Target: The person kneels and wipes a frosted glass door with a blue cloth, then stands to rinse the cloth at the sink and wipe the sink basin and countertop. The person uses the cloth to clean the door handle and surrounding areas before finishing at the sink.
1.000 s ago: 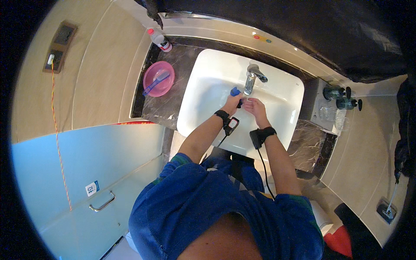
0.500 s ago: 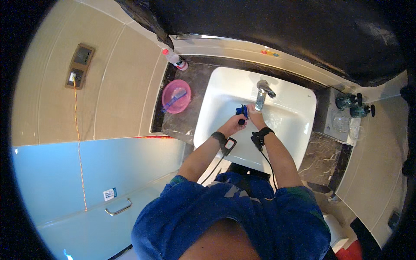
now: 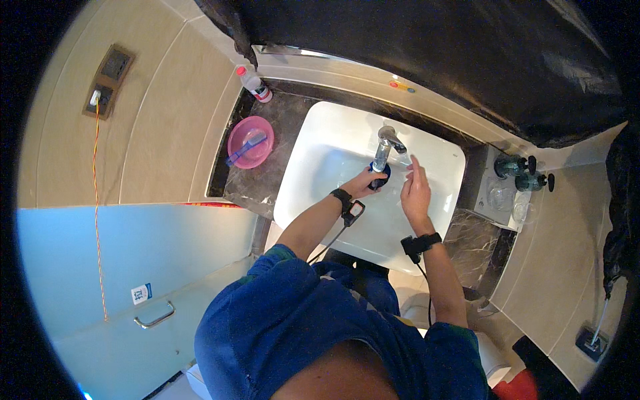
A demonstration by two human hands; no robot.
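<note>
White sink (image 3: 435, 139), dark blue object (image 3: 381, 177) in the left hand (image 3: 364, 185)

Chrome tap (image 3: 387, 139) rises near the middle of the sink's back edge, and the dark blue object sits just in front of it, over the basin. The left hand grasps this object, fingers wrapped about it; its exact kind is too small to tell. The right hand (image 3: 417, 193) grasps nothing: its fingers are stretched out just right of the tap, well inside the sink's right edge. Whether the fingertips touch the tap's lever I cannot tell. Each wrist wears a black band, the left (image 3: 344, 199) and the right (image 3: 424, 245), with a dark cable hanging from it.

Dark marble makes up the countertop (image 3: 257, 193) around the sink. Near its back left corner stands a clear bottle (image 3: 254, 84) with a red cap. By the left edge, in front of the bottle, sits a pink bowl (image 3: 249, 124); a blue brush (image 3: 244, 151) lies across it, handle poking over the rim toward the front left. Beyond the sink's right edge, two dark green pump bottles (image 3: 510, 165) stand near the wall, next to a clear glass (image 3: 500, 195).
</note>
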